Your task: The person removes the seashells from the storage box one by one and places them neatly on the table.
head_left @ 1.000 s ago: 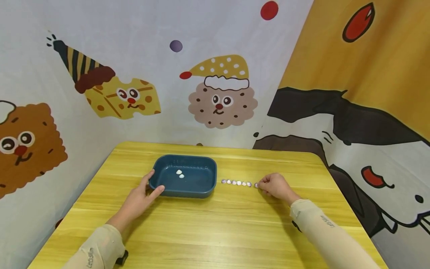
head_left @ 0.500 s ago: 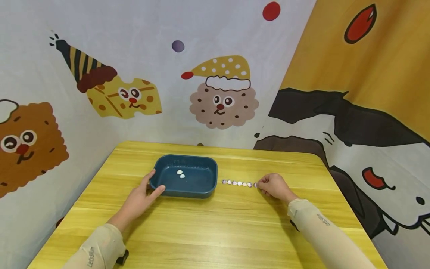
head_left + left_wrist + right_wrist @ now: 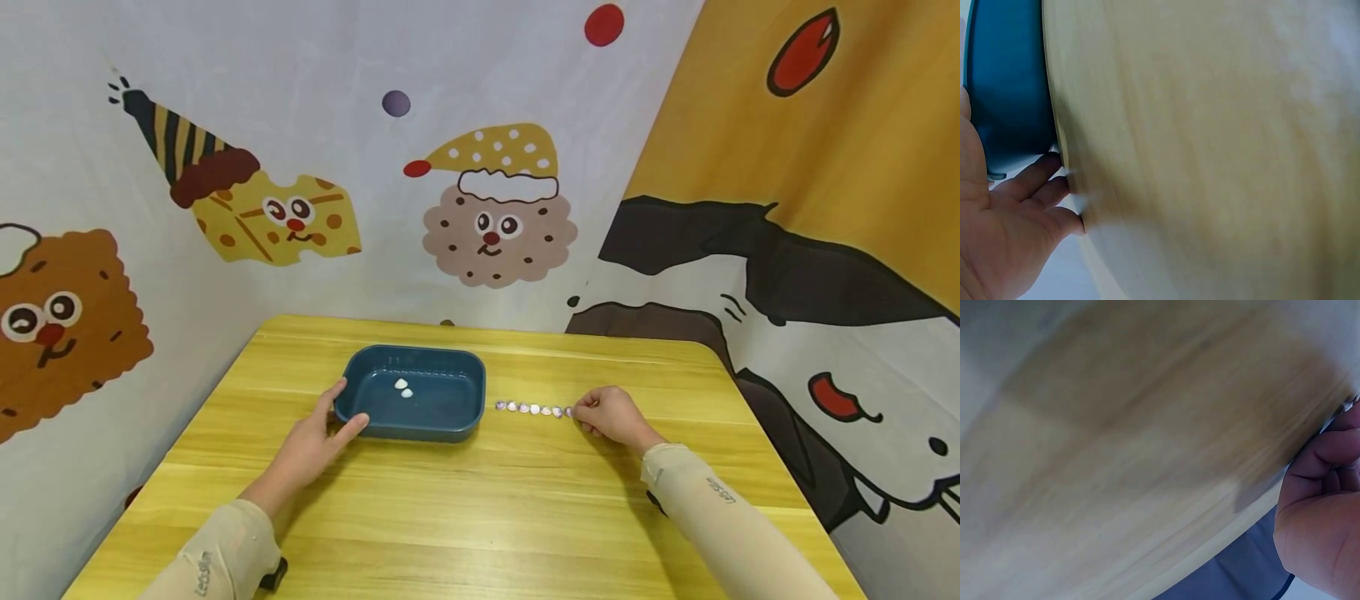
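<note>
A row of several small white-and-purple shells (image 3: 534, 409) lies on the wooden table to the right of a dark blue tray (image 3: 468, 432). At the row's right end my right hand (image 3: 617, 414) pinches a small shell (image 3: 570, 412) at its fingertips, close beside the last one in line. In the right wrist view that hand (image 3: 1322, 506) shows curled fingers low over the tabletop. My left hand (image 3: 311, 446) touches the tray's near left corner, thumb at the front rim and fingers spread along the left side. Two whitish shells (image 3: 401, 384) lie inside the tray.
The yellow wood-grain table (image 3: 450, 517) reaches back to a cloth backdrop (image 3: 315, 83) printed with cartoon figures. More of this printed cloth hangs along the table's left and right sides.
The right hand has slid its shell slightly left, narrowing the gap to the row. My left hand stays at the tray corner, and the shells inside the tray have not moved.
</note>
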A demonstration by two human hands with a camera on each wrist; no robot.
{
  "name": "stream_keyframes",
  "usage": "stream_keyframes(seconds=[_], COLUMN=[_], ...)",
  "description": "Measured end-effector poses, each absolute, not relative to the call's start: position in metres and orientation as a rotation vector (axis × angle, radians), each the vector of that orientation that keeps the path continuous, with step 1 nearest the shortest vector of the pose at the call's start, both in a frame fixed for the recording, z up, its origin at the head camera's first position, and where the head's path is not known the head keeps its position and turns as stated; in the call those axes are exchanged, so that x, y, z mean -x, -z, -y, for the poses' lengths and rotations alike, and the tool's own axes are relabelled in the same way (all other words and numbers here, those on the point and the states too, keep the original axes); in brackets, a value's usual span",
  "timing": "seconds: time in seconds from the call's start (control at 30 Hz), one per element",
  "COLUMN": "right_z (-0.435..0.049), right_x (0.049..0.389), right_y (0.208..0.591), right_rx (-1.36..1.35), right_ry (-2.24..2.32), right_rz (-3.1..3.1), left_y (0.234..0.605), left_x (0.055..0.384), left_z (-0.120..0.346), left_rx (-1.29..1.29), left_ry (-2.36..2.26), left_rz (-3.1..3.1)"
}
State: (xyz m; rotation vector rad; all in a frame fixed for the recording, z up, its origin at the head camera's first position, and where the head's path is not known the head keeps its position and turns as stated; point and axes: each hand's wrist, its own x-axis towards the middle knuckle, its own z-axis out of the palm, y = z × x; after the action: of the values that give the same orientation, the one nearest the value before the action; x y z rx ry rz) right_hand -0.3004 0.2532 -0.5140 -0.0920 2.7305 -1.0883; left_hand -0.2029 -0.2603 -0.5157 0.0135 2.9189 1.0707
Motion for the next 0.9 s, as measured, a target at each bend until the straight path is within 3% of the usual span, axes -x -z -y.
stream_keyframes(seconds=[0.9], right_z=[-0.2558], right_x=[0.2996], right_y=[0.5163], right_rx=[0.042], right_ry=[1.110], right_rz=[-2.721], left_y=[0.5170], left_x=[0.2021], left_z=[0.2607], left_rx=[-0.023], left_ry=[-1.071], left_rz=[-2.933])
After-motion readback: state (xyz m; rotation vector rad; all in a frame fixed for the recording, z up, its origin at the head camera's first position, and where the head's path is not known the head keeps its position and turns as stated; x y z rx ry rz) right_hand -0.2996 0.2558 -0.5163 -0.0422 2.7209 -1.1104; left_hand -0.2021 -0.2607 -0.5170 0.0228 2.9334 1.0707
